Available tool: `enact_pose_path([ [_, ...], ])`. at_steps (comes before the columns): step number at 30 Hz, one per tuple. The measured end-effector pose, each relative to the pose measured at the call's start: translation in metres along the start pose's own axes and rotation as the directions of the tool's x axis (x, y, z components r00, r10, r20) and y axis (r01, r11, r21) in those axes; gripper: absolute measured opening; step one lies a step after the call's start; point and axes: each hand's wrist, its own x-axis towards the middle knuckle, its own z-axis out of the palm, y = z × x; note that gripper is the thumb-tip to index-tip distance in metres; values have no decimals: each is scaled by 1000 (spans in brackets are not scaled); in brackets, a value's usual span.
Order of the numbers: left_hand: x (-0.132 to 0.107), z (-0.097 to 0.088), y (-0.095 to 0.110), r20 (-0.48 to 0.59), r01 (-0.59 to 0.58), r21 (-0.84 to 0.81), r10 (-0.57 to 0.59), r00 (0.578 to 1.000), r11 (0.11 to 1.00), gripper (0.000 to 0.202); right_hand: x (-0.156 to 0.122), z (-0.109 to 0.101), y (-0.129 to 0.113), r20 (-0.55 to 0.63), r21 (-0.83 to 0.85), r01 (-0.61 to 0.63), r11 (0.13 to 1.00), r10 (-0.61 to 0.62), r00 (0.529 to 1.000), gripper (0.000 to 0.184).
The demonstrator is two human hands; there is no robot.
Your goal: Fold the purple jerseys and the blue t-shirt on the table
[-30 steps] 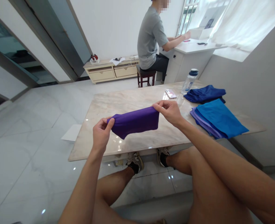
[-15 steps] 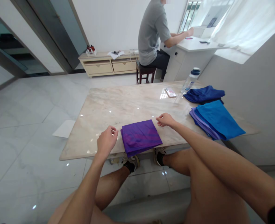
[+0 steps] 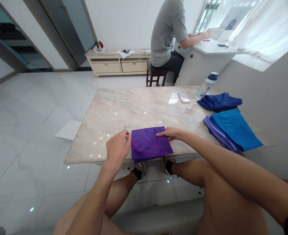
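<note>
A folded purple cloth [image 3: 147, 143] lies near the front edge of the marble-look table, its lower part hanging slightly over that edge. My right hand [image 3: 172, 133] grips its right side, with the thumb on top and the other fingers beneath. At the left edge of the cloth is my left hand [image 3: 119, 145], its fingers curled in. The fingertips are partly hidden, so I cannot tell whether they pinch the fabric. To the right is a stack of folded cloths [image 3: 238, 129], bright blue on top and lilac below. A crumpled dark blue cloth [image 3: 220, 101] lies behind the stack.
The table [image 3: 104, 107] also bears a clear water bottle [image 3: 205, 87] and a phone [image 3: 183, 97]. Another person [image 3: 168, 32] sits on a dark stool [image 3: 157, 73] at a white desk [image 3: 214, 47]. A low cabinet [image 3: 119, 65] stands by the wall.
My right hand has moved left and taken hold of the purple cloth's right side. My left hand has come right, up to its left edge. The view has shifted slightly.
</note>
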Motion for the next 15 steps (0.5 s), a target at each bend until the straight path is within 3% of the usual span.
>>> enact_pose_path([
  [4,-1,-3,-7,-30,-4,-13,4,1000,1000,33,-31,0,-13,-5,-52,208,977,-209,978,39],
  [7,-1,-7,-8,-31,-17,0,17,999,1000,34,-61,-18,-23,-21,-48,357,933,-358,933,32],
  [9,-1,-10,-5,-16,-27,9,27,1000,1000,36,-83,-40,-25,-94,-60,394,917,-398,913,31],
  [12,-1,-13,1,6,-53,21,53,999,998,39,-122,-83,-20,-295,-101,375,922,-388,873,29],
  [15,2,-14,5,4,-89,29,89,996,996,42,-171,-132,-2,-528,-143,354,924,-373,763,31],
])
